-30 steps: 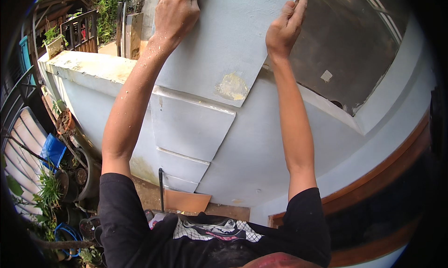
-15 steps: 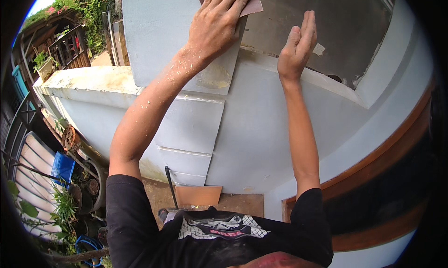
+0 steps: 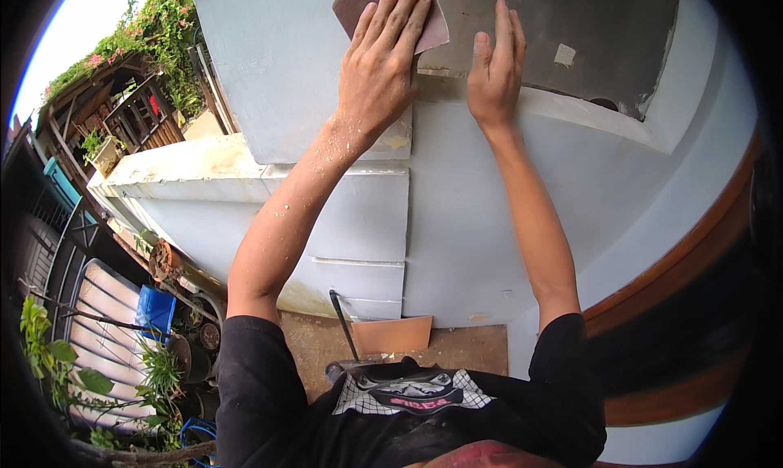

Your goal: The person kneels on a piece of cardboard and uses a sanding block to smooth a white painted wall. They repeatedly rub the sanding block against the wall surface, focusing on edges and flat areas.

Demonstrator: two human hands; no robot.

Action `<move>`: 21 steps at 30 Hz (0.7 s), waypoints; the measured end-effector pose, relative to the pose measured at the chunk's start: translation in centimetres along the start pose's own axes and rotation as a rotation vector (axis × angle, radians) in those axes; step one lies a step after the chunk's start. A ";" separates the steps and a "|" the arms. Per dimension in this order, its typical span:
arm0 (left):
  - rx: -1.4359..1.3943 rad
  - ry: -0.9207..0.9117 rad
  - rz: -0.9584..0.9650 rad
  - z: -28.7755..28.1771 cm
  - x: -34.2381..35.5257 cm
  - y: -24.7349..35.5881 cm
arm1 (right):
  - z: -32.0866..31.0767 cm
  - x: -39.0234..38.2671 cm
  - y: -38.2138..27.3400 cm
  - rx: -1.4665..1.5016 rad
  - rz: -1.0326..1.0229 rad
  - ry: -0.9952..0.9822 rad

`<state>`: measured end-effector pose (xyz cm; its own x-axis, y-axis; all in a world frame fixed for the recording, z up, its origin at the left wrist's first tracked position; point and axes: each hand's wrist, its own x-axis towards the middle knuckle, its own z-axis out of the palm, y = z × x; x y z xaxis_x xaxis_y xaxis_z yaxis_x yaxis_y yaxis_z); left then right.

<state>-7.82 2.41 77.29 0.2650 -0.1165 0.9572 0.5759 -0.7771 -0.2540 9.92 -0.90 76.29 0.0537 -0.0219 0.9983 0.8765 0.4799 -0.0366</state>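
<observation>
— Both hands are up: the left hand (image 3: 382,75) lies on a brown abrasive sheet (image 3: 436,31), the right hand (image 3: 494,83) holds nothing that I can see. How far along is it?

— Partway, I'd judge. Biggest first: the pale blue wall (image 3: 473,223) spans the middle, with a dark panel (image 3: 612,32) above it. Then the pillar (image 3: 273,68); the sheet is against its face, near the right edge.

— Which parts are done?

— I can't tell what has been rubbed. Lower down, a yellowish patch (image 3: 398,134) shows beside the left forearm (image 3: 322,162); I'd guess that's left to do.

— And the hands, more closely?

— Left: fingers straight, slightly parted, flat across the sheet; its thumb is hidden, so I can't say whether it pinches. Right: fingers side by side, thumb apart, in front of the panel and wall, seemingly touching nothing.

— Anything smaller?

— Pale flecks (image 3: 285,208) dot the left forearm, which suggests some surface has come loose.
</observation>
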 end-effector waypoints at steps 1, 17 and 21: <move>0.014 -0.015 0.027 -0.4 0.1 -0.7 | -0.1 -0.2 -0.4 0.012 -0.003 0.003; -0.003 -0.002 -0.025 -2.3 3.2 -3.8 | 3.2 0.9 -6.8 0.325 0.120 0.066; 0.055 -0.179 -0.136 -2.0 -9.3 -2.5 | 5.6 3.2 -7.4 0.346 0.138 0.106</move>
<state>-13.32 4.21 69.34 0.3119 0.1020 0.9446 0.6559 -0.7424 -0.1364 0.90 0.34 80.03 0.2250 -0.0184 0.9742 0.6455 0.7518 -0.1350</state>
